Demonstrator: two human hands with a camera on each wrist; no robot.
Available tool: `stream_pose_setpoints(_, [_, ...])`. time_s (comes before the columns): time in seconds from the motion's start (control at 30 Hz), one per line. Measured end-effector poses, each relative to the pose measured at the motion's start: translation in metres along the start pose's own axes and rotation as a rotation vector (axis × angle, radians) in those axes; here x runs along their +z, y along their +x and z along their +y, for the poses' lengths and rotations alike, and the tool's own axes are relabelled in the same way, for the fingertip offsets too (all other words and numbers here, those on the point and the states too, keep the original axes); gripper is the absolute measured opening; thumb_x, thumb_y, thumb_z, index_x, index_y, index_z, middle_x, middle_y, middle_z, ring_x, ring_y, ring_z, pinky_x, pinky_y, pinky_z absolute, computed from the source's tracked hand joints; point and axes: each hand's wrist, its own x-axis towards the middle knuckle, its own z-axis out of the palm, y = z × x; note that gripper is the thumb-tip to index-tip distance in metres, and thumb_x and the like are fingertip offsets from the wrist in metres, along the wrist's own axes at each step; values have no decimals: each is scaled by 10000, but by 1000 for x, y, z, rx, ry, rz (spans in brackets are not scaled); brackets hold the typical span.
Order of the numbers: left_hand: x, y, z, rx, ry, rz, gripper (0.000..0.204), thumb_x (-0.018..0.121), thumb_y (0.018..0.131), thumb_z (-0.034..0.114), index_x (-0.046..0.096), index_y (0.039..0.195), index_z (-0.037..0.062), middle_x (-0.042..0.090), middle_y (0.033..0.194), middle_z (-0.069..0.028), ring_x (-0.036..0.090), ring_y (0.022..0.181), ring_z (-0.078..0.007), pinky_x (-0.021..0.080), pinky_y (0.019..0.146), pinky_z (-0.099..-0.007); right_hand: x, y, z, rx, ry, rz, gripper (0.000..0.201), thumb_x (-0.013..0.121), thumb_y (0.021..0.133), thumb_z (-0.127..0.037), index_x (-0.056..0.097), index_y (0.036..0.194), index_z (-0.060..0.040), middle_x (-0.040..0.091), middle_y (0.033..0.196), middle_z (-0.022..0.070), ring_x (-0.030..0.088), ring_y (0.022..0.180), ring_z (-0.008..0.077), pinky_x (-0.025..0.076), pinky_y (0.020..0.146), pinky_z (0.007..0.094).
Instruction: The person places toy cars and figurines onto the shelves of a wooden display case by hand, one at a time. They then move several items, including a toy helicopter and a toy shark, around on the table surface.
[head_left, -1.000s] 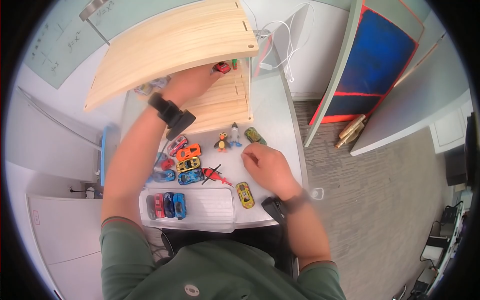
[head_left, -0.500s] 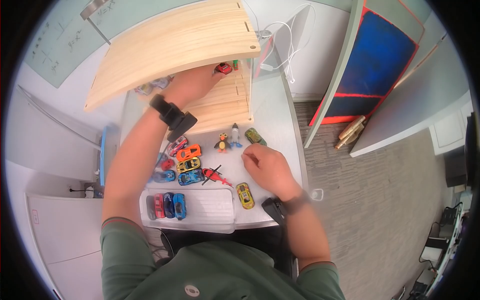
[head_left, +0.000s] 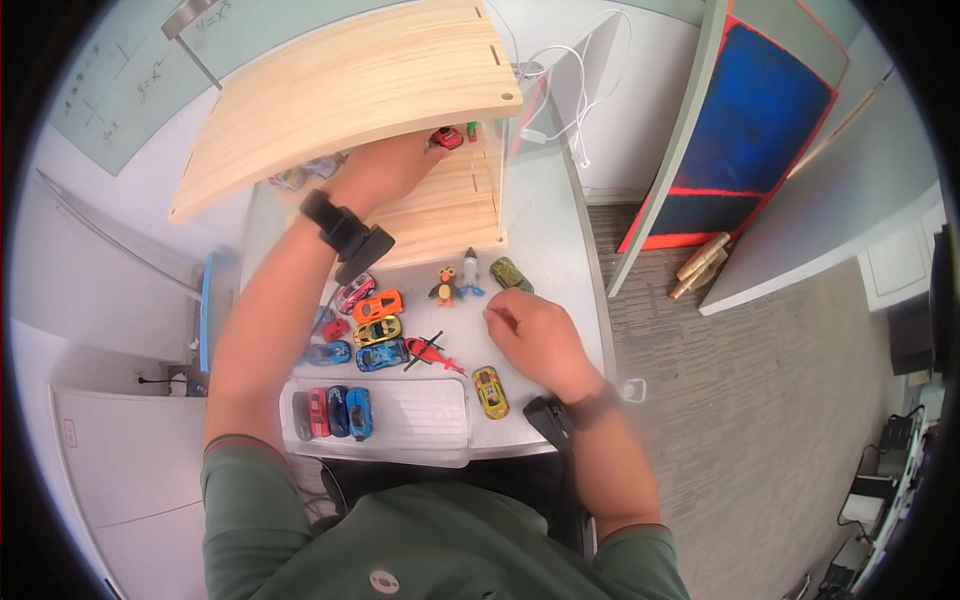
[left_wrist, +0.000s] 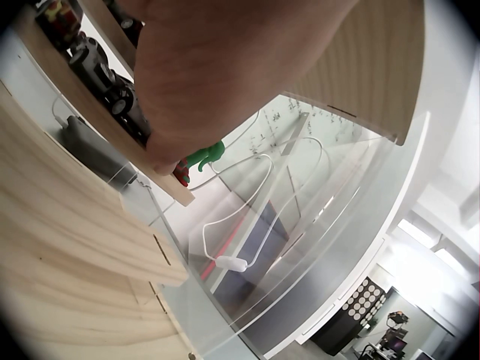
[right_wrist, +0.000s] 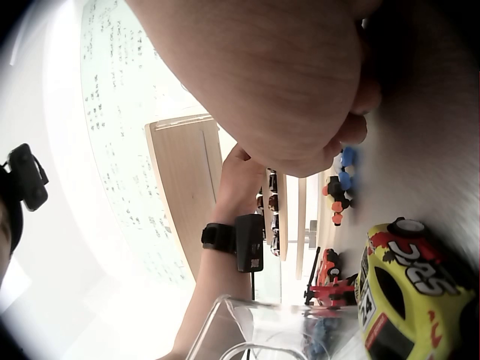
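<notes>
The left hand (head_left: 385, 170) reaches beneath the top board of the wooden shelf (head_left: 350, 75), its fingertips at a small red car (head_left: 446, 138) that it appears to pinch; the palm side is hidden. A green toy (left_wrist: 205, 155) stands just past those fingers in the left wrist view. On the table near its right edge, the right hand (head_left: 540, 340) rests with loosely curled fingers, holding nothing. Behind it lies a green camouflage car (head_left: 510, 272), and in front of it a yellow car (head_left: 490, 391), large in the right wrist view. A penguin figure (head_left: 445, 286) and a rocket-like figure (head_left: 470, 271) stand to its left.
Several cars, among them an orange one (head_left: 378, 305), lie left of a red helicopter (head_left: 434, 353). A clear tray (head_left: 420, 420) with several cars sits at the table's front edge. More cars line a shelf board in the left wrist view. White cables (head_left: 583, 100) hang behind.
</notes>
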Motion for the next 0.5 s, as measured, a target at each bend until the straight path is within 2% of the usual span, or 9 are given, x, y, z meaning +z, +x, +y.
stream_pose_setpoints(0.5, [-1,-1,1,-3,15,-2,365,720,1011,303,696,1325,119,737,1238,-166,697,1118,-374,543,977,-453,0,0,-1,7,0,1,71,697,948,-111,695,970,-43,720,847,133,709,745,341,566,677,426])
